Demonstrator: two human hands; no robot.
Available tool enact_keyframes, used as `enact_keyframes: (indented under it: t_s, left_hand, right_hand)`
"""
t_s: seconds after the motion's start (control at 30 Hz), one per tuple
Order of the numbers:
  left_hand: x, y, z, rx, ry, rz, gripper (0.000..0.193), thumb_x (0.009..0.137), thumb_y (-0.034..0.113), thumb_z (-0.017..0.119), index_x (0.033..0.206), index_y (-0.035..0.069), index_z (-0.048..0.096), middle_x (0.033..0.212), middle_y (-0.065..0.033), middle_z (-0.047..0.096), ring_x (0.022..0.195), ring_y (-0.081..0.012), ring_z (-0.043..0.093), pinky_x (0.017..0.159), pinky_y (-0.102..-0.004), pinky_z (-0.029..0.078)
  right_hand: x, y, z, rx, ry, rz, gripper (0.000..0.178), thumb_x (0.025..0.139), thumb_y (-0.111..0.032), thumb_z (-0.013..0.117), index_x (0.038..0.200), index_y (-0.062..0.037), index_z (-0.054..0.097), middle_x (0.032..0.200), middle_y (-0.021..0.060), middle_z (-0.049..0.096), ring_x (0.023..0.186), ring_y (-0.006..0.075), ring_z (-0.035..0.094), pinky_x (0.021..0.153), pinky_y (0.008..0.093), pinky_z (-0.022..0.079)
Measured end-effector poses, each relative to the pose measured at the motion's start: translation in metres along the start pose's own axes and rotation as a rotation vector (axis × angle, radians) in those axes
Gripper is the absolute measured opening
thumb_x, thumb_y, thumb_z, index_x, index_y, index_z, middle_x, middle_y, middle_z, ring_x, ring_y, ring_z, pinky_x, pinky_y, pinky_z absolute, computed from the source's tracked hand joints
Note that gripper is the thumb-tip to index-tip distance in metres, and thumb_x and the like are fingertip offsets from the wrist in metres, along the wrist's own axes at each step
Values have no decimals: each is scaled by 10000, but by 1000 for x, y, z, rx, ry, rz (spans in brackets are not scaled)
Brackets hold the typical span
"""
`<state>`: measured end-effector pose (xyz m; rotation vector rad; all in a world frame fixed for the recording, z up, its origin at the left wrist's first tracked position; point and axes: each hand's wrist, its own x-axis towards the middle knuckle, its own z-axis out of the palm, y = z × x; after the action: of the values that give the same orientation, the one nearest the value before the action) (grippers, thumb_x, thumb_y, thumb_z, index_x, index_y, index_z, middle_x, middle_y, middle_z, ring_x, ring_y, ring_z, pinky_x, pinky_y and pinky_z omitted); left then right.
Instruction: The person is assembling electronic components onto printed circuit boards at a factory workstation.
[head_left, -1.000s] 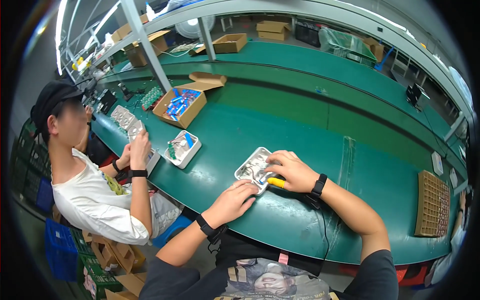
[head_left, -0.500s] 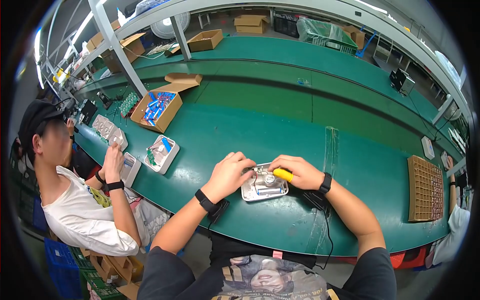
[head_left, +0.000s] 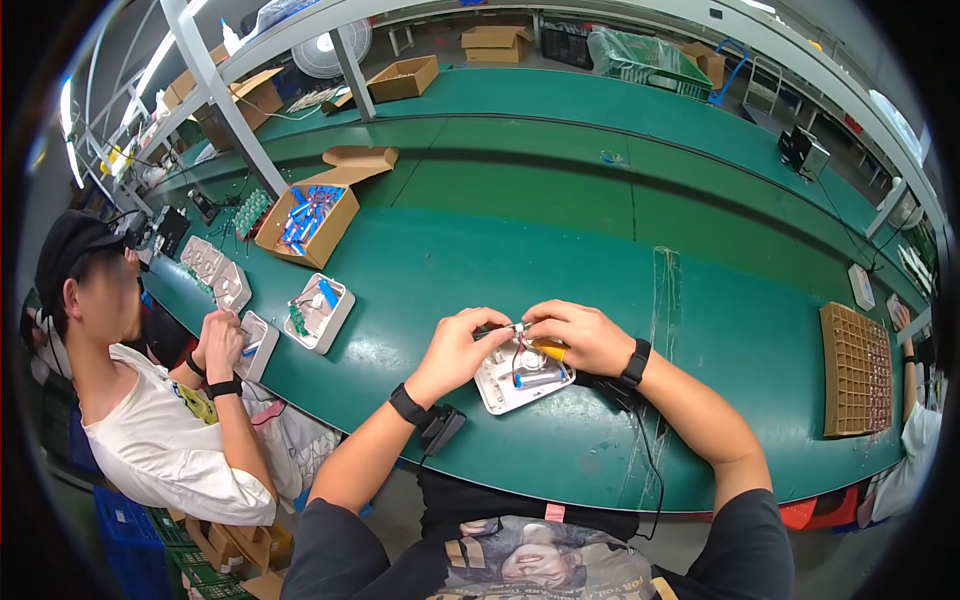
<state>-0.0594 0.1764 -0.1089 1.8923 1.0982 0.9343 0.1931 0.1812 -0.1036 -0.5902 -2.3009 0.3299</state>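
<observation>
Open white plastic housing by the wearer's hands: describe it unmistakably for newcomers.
On the long green worktop, near its front edge, lies the open white housing. Unlike white housings further left, it has the wearer's left hand and yellow-tipped right hand above.

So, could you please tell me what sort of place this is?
Probably an electronics assembly workshop: there is a long green workbench, an open cardboard box of blue cylinders, and an open white casing with wires inside.

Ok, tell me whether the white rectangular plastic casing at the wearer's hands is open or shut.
Open: the casing is uncovered, hollow side up, showing a pale cylinder with blue ends inside.
</observation>
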Motion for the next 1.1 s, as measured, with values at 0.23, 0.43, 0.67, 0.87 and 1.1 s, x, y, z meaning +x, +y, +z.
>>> enact_keyframes:
  t_s: [0.23,0.43,0.67,0.87,1.1]
  left_hand:
    - [9,-15,-4,-263,-139,-183,220,1006,159,703,1135,-14,749,979,-75,780,876,-115,707,785,-295,571]
    - [9,-7,-6,-147,-179,-203,216,1025,112,681,1174,-32,742,1063,-69,769,960,-101,692,852,-266,567]
    - [16,-8,0,-346,-199,-295,192,992,116,720,1133,-9,760,1049,-66,765,941,-143,704,847,-297,570]
    - [-14,27,-2,310,113,166,189,908,93,768,1096,69,770,977,-54,702,919,-218,689,809,-339,570]
    - [-26,51,-6,654,-182,341,285,811,83,807,1086,148,771,947,-44,642,912,-255,657,778,-382,571]
  right_hand:
    - [0,10,-3,-109,-11,-75,242,841,-99,812,1076,-98,753,1207,93,711,1030,277,718,876,391,593]
    - [1,11,-6,-85,25,-87,241,804,-128,826,1036,-94,768,1192,112,722,1069,301,718,877,400,594]
    - [11,19,-8,-138,1,-206,223,821,-142,816,1028,-79,761,1186,117,724,1018,309,731,853,399,604]
    - [1,23,-1,-128,16,-116,211,818,-115,808,1016,-68,752,1166,99,728,919,282,743,788,379,622]
    - [0,15,10,-2,41,119,205,810,-89,805,1008,-105,755,1124,40,749,868,219,746,695,343,633]
